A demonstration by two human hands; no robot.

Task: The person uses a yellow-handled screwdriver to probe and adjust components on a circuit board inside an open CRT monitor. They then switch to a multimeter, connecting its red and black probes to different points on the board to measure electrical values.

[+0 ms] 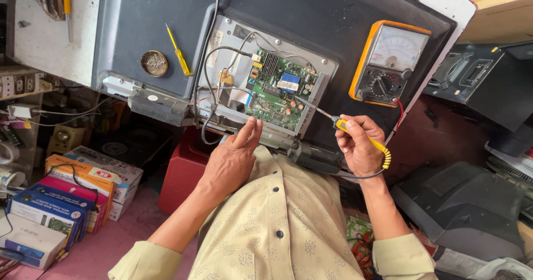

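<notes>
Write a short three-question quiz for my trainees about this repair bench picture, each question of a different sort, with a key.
1. True or false: the right hand holds a yellow-handled soldering iron whose tip reaches the green circuit board.
2. Where does the left hand rest? A) on the meter B) at the near edge of the board's metal frame C) on the small round tin
3. Fill in: the orange meter lies to the ___ of the board.

Key: 1 true; 2 B; 3 right

Glossy green circuit board point(276, 94); matt yellow plastic soldering iron point(363, 138).
</notes>
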